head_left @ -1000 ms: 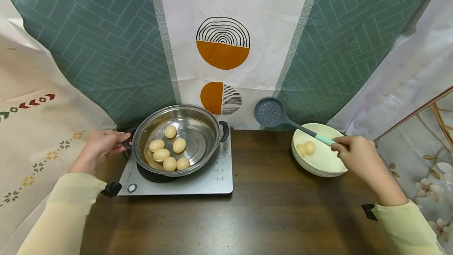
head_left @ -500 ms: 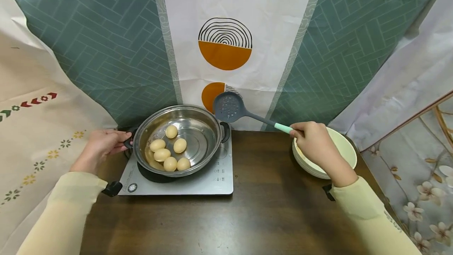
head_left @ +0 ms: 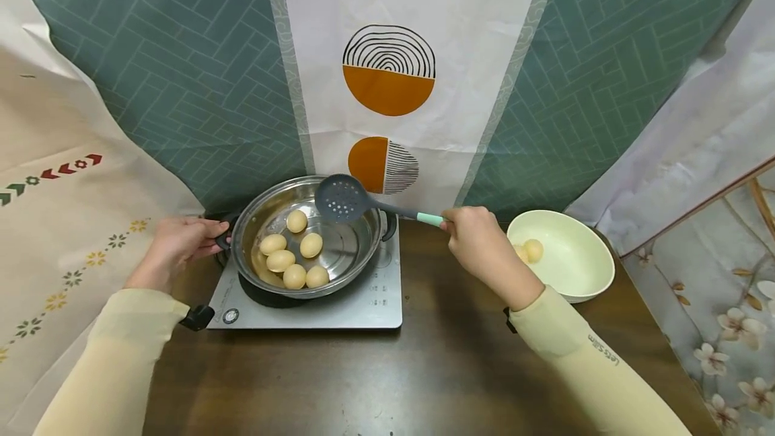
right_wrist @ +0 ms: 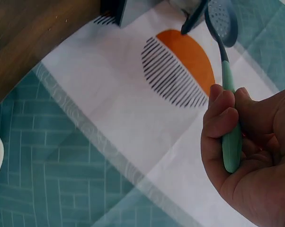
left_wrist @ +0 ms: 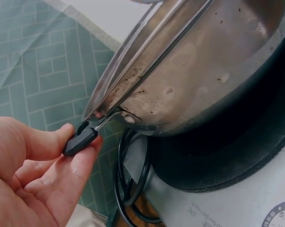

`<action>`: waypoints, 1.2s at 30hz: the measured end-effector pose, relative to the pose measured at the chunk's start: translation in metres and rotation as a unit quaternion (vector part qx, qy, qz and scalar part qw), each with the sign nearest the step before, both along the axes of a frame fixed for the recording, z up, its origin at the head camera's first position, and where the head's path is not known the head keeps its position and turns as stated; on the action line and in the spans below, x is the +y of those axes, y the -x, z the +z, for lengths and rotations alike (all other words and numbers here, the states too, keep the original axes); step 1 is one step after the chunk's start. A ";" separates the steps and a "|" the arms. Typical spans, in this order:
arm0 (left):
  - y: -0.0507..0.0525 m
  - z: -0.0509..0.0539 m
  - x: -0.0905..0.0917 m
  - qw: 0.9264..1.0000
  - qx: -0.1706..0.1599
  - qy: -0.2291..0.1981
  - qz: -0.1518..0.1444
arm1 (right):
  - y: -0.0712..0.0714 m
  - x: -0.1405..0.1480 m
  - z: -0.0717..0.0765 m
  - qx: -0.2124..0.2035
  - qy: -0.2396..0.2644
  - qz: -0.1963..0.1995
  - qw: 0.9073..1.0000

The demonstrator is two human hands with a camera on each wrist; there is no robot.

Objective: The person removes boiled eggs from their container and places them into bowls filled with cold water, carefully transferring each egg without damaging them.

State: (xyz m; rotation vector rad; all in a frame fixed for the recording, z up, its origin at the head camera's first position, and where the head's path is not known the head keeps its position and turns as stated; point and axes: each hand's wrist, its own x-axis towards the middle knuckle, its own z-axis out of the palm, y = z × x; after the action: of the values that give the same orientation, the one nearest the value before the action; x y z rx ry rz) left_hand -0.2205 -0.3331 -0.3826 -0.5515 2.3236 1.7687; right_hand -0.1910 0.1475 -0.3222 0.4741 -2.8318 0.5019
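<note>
The left hand (head_left: 181, 245) pinches the black left handle (left_wrist: 80, 140) of a steel pan (head_left: 351, 273) between thumb and fingers. Several pale yellow balls (head_left: 280, 261) lie in the pan, mostly toward its left and front. In the head view the right hand (head_left: 487, 247) grips the mint handle (head_left: 430, 219) of a dark grey slotted skimmer (head_left: 342, 199), whose head hangs over the pan's back right part, with nothing seen on it. The right wrist view shows the fingers of the right hand (right_wrist: 256, 142) curled round that handle (right_wrist: 231, 137).
Under the pan is a silver induction cooker (head_left: 351, 315) on a brown wooden table (head_left: 387, 382). To the right stands a pale green bowl (head_left: 575, 261) with yellow balls (head_left: 533, 250) at its left side. Black cable (left_wrist: 121, 175) loops beside the cooker. Patterned cloth hangs behind.
The right hand has carried the skimmer leftward from above the bowl to over the pan, uncovering the bowl. The left hand keeps its hold on the pan handle.
</note>
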 end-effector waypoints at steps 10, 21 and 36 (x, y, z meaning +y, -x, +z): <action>0.003 -0.001 -0.001 1.000 0.006 0.020 -0.013 | 0.002 -0.015 -0.009 0.025 -0.031 0.013 0.999; 0.002 -0.001 0.000 1.000 0.009 0.019 -0.009 | 0.001 -0.026 -0.015 0.066 -0.066 0.022 0.995; 0.002 -0.002 0.000 0.999 0.023 0.027 -0.009 | -0.003 -0.035 -0.020 0.060 -0.074 0.047 0.994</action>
State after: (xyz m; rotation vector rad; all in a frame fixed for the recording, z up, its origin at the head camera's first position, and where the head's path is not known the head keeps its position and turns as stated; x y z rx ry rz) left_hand -0.2224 -0.3335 -0.3851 -0.5003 2.4065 1.7332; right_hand -0.1882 0.1120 -0.3422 0.6448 -2.7511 0.2719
